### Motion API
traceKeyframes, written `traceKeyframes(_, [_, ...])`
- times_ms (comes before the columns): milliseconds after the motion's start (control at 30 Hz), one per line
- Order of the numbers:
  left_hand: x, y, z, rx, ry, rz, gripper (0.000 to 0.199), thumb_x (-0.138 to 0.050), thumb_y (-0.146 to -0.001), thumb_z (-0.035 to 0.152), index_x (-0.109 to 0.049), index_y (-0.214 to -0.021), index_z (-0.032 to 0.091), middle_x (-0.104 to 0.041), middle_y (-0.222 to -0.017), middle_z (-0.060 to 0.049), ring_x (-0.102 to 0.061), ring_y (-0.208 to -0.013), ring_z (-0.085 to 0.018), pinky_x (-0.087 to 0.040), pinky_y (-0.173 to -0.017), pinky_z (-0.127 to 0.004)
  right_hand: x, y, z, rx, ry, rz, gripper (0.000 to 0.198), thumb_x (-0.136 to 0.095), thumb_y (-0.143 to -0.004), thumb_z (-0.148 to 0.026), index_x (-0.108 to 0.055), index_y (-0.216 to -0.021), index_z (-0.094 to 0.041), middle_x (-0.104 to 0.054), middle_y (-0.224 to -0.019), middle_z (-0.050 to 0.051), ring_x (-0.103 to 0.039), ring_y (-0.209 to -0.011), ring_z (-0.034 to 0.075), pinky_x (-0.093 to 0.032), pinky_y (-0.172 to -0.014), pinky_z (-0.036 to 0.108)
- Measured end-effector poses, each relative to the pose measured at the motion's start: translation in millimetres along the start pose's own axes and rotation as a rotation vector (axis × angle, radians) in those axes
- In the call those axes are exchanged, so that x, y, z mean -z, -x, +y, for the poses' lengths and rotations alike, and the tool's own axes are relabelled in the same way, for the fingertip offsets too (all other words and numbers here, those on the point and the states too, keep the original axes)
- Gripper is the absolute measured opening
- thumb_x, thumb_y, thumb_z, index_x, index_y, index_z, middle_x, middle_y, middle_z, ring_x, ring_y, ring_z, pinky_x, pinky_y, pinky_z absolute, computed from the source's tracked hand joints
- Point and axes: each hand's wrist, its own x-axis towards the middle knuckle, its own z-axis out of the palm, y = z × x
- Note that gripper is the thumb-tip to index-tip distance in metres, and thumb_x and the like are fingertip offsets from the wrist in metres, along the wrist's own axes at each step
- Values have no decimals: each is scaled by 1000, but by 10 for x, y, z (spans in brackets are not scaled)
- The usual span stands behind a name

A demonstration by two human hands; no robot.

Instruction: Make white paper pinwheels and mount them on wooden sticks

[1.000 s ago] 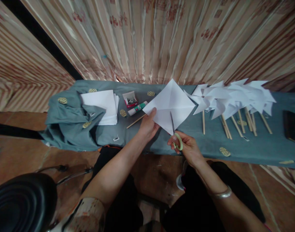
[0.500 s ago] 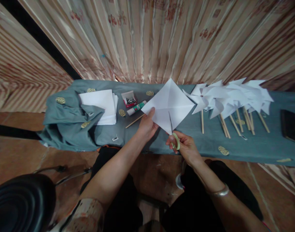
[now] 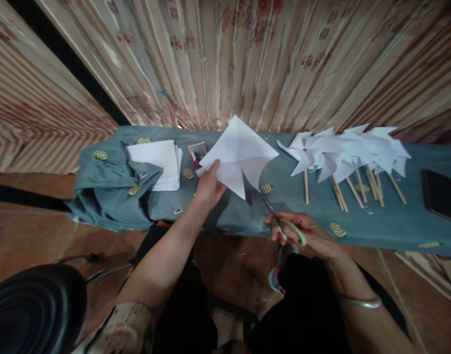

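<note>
Grasping a white sheet of paper [image 3: 236, 147] near its left corner with the left hand [image 3: 210, 187], with the thumb pressed on the upper face and other fingers underneath. Holding the sheet in front, over the grey-green cloth [image 3: 391, 223], with one corner pointing away towards the curtain [image 3: 218, 59]. Slit inward from the near corner, with a sharp point on the left of the cut and a curved flap bending down on the right. Creased across the middle too.

Gripping green-handled scissors [image 3: 289, 231] in the right hand [image 3: 302, 233], with fingers curled about the handles, over the near edge of the cloth. Aimed up and to the left with the blades, towards the flap; hard to tell at this angle whether touching the paper at the tip or just short of it.

Flanked on the left by a stack of white paper [image 3: 161, 160], partly covered by a fold of cloth, and by a small open box [image 3: 198, 149] of shiny bits, just beside the held sheet. Bordered on the right by overlapping paper pinwheels [image 3: 343, 150] on wooden sticks [image 3: 306, 188], and farther along by a dark flat rectangular thing [image 3: 441, 194].
</note>
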Motion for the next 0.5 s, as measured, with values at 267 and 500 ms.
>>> traceKeyframes(267, [192, 82, -88, 38, -355, -252, 21, -77, -67, 25, -70, -80, 10, -75, -75, -7, -70, -72, -20, -54, -75, -31, 425, 79, -96, 341, -31, 620, 53, -89, -57, -55, -73, -99, -26, -76, -88, 4, -62, -65, 14, -47, -51, 23])
traceKeyframes(500, [174, 220, -166, 161, -537, -398, 28, -83, -56, 31, -72, -74, 13, -74, -69, -4, -65, -61, -17, -51, -67, -29, 251, -66, -90, 283, 54, 521, 54, -92, -52, -45, -72, -98, -26, -76, -80, -1, -68, -69, 16, -55, -63, 27])
